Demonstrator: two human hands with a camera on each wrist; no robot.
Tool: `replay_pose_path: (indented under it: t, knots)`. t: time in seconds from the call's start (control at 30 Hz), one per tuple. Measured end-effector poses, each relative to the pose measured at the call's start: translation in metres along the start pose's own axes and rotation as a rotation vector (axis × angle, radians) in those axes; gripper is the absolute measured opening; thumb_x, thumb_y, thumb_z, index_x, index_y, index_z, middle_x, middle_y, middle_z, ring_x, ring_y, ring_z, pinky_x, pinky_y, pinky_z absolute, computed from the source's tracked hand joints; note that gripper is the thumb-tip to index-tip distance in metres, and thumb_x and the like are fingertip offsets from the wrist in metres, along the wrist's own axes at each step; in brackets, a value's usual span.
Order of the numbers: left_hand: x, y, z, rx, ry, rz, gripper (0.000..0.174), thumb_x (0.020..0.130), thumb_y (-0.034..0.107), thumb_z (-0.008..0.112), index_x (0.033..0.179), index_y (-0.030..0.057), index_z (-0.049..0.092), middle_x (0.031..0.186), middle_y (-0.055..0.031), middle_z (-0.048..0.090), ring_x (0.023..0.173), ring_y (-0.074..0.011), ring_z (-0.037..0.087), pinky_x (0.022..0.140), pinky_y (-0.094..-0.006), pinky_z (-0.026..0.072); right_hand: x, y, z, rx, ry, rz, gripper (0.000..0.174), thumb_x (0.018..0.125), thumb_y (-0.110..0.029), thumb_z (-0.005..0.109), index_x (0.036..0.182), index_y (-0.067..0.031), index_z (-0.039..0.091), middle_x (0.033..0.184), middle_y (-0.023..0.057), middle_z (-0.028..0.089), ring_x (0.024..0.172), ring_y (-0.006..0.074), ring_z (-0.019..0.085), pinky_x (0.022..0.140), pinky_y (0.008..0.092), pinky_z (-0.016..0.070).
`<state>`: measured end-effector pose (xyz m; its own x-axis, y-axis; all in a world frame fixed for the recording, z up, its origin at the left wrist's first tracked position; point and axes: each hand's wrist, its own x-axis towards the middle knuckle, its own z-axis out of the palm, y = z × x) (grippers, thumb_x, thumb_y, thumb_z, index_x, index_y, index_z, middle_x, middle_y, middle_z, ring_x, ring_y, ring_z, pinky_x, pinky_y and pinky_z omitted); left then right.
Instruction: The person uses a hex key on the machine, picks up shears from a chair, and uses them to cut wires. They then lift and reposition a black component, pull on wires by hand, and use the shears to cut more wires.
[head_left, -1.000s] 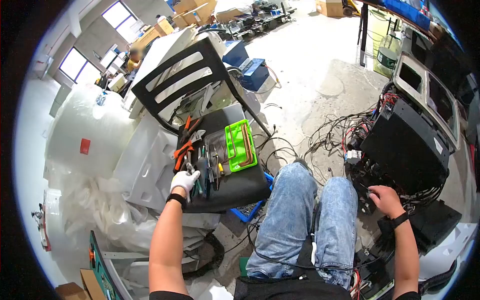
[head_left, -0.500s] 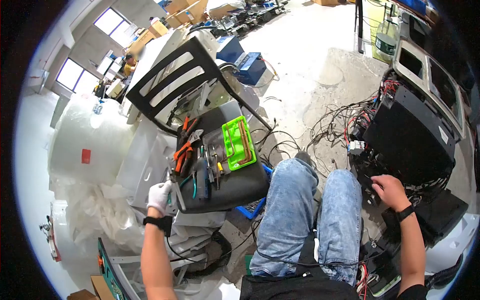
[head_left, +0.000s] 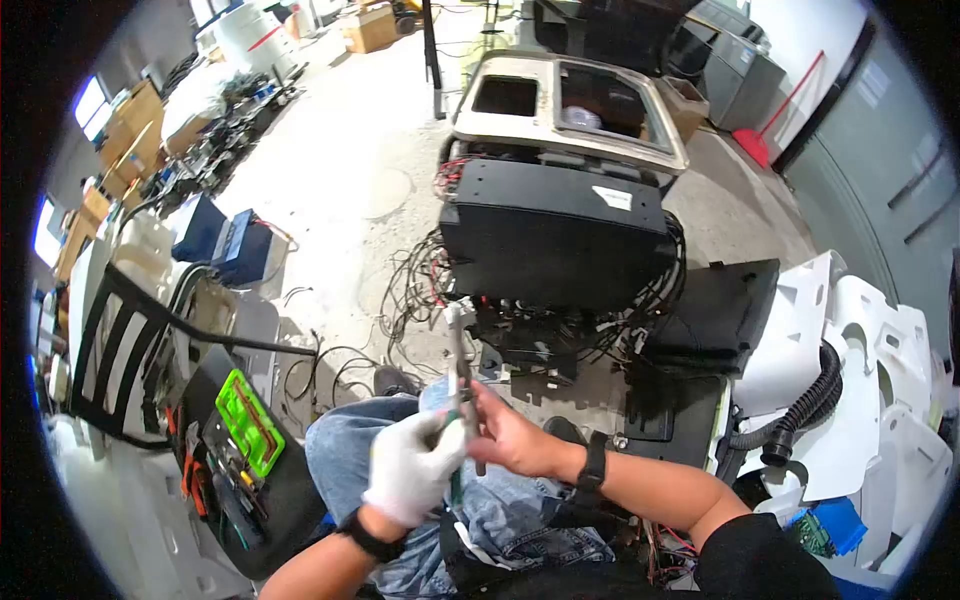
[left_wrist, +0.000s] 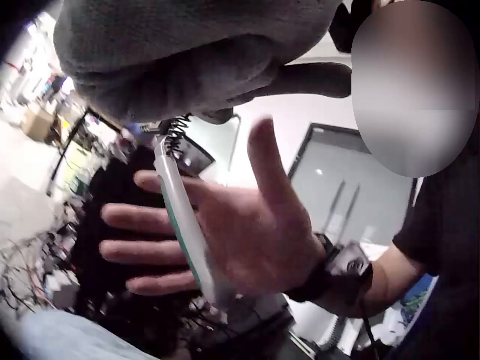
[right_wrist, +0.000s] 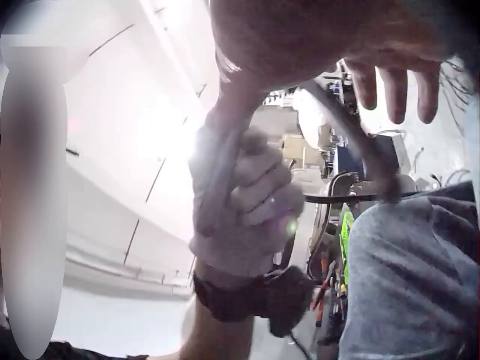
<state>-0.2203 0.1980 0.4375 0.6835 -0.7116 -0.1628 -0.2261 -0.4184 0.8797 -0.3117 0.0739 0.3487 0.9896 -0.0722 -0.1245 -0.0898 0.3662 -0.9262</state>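
In the head view my gloved left hand (head_left: 415, 468) grips a hand tool (head_left: 458, 350) with grey and green handles, upright above my knees. The left wrist view has the glove (left_wrist: 195, 60) at the top, a dark coil spring, and one grey-green handle (left_wrist: 180, 217) slanting down across my bare right palm (left_wrist: 240, 232). That right hand (head_left: 515, 438) is spread with straight fingers, against or very near the handle; contact is unclear. From the right wrist, the gloved fingers (right_wrist: 251, 187) are curled round a handle and a second handle (right_wrist: 352, 135) is blurred.
Ahead stands a black box-shaped unit (head_left: 560, 235) with loose cables (head_left: 410, 290) beside it. At left is a black chair (head_left: 215, 370) bearing a green tray (head_left: 250, 425) and several tools. White plastic panels (head_left: 800, 400) and a black corrugated hose (head_left: 815, 395) lie at right.
The head view has turned right. My left hand has carried the tool from beside the chair to above my knees, and my right hand has come from beside the black unit to meet it.
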Motion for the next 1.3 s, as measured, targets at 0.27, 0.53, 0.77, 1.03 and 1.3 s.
replay_pose_path:
  t: [0.27, 0.53, 0.77, 1.03, 1.3]
  knots:
    - [0.072, -0.039, 0.106, 0.139, -0.815, 0.064, 0.035, 0.090, 0.033, 0.051, 0.100, 0.0022, 0.063, 0.087, -0.0194, 0.065, 0.082, -0.0345, 0.062, 0.073, -0.0366, 0.0471, -0.079, 0.019, -0.075, 0.568, 0.348, 0.396, 0.051, 0.090, -0.028, 0.055, 0.133, -0.0077, 0.037, 0.121, 0.0046, 0.050, 0.110, 0.0134, 0.048, 0.089, 0.0325, 0.0439]
    - [0.126, -0.076, 0.107, 0.017, -0.607, -0.329, 0.029, 0.089, 0.017, 0.050, 0.108, -0.0011, 0.060, 0.084, -0.0076, 0.064, 0.069, -0.0126, 0.061, 0.063, -0.0256, 0.0494, -0.094, 0.094, -0.160, 0.494, 0.303, 0.657, 0.022, 0.080, -0.016, 0.052, 0.097, -0.0015, 0.057, 0.090, 0.0058, 0.058, 0.080, 0.0124, 0.053, 0.067, 0.0270, 0.0432]
    - [0.154, -0.107, 0.112, -0.181, -0.523, -0.487, 0.027, 0.089, 0.010, 0.051, 0.113, -0.0014, 0.057, 0.089, -0.0045, 0.061, 0.072, -0.0099, 0.057, 0.064, -0.0212, 0.0481, -0.084, 0.136, -0.176, 0.100, 0.529, 0.612, 0.014, 0.077, -0.016, 0.052, 0.085, -0.0049, 0.048, 0.081, -0.0001, 0.046, 0.075, 0.0113, 0.041, 0.070, 0.0258, 0.0340]
    - [0.158, -0.108, 0.113, -0.102, -0.542, -0.504, 0.027, 0.089, 0.010, 0.051, 0.113, -0.0017, 0.057, 0.093, -0.0047, 0.061, 0.077, -0.0102, 0.058, 0.069, -0.0222, 0.0488, -0.067, 0.162, -0.188, -0.339, 0.714, 0.590, 0.060, 0.072, -0.024, 0.060, 0.118, 0.0091, 0.041, 0.094, 0.0145, 0.056, 0.089, 0.0245, 0.052, 0.079, 0.0327, 0.0420]
    - [0.158, -0.108, 0.121, 0.382, -0.285, 0.176, 0.050, 0.070, 0.002, 0.055, 0.119, 0.0030, 0.052, 0.118, -0.0202, 0.053, 0.113, -0.0354, 0.049, 0.094, -0.0363, 0.0423, -0.088, 0.098, -0.155, -0.912, 0.415, 0.227, 0.077, 0.065, -0.020, 0.064, 0.132, -0.0008, 0.034, 0.112, 0.0193, 0.051, 0.098, 0.0312, 0.054, 0.085, 0.0380, 0.0438]
